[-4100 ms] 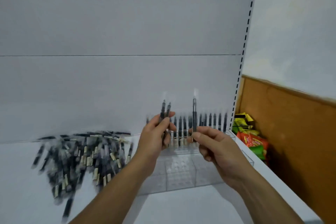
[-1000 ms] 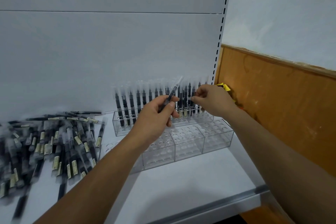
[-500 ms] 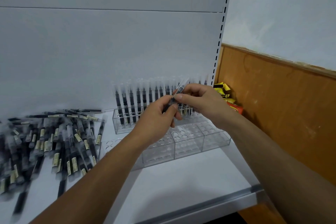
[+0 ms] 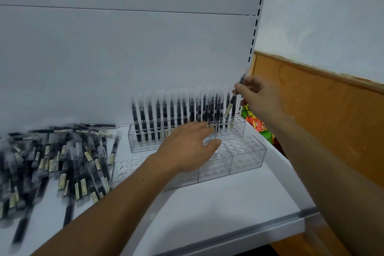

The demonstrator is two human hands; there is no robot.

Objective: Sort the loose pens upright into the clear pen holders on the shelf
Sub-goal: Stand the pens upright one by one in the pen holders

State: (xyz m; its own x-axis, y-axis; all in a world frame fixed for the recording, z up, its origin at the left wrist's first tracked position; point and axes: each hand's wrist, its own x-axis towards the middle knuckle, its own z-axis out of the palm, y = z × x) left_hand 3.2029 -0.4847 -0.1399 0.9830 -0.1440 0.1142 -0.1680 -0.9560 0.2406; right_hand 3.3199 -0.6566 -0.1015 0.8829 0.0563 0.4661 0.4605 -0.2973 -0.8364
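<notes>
Item: pen (image 4: 232, 100), dark barrel with a pale label band near its lower end, held tilted with the top leaning right, above the right end of the rear clear pen holder (image 4: 141, 146). The right hand (image 4: 258, 97) pinches it between thumb and fingertips; its upper end is blurred against the slotted upright (image 4: 257, 16). Whether its lower tip has entered a hole cannot be told. Standing pens (image 4: 172, 114): a row upright in the rear holder, crowded toward the right, caps blurred. Front clear pen holder (image 4: 247, 160): rows of round holes, no pens seen, middle part hidden by the left hand (image 4: 187, 145), which lies over it with fingers straight and spread, holding nothing; contact with the holder cannot be made out. Loose pens (image 4: 62, 162): a heap lying flat at the left of the white shelf (image 4: 207, 214), blurred, cut off by the left edge. Coloured packets (image 4: 257, 125) beyond the shelf's right end, partly hidden behind the right forearm.
</notes>
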